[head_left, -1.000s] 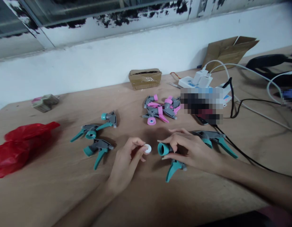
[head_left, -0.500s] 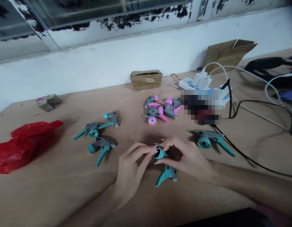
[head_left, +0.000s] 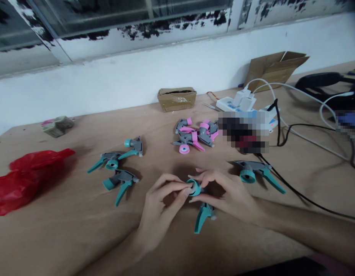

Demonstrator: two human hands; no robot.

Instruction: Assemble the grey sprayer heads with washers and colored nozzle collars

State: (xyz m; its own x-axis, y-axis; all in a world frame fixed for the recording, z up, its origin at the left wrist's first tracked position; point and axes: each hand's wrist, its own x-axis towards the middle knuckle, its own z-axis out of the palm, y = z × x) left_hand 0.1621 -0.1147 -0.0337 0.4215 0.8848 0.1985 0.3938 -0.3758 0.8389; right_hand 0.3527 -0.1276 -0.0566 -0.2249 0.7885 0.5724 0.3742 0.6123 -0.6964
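My right fingers (head_left: pixel 213 178) grip the grey-and-teal plastic spray trigger (head_left: pixel 202 218) by its collar (head_left: pixel 197 188), toward the bench's (head_left: pixel 71 222) near edge; its mouth faces left; there my left fingers (head_left: pixel 174 186) pinch a half-hidden white disc (head_left: pixel 193 186).

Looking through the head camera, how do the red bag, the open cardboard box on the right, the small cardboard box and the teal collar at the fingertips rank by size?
Largest to smallest:
1. Red bag, cut off at left
2. Open cardboard box
3. Small cardboard box
4. Teal collar, partly covered
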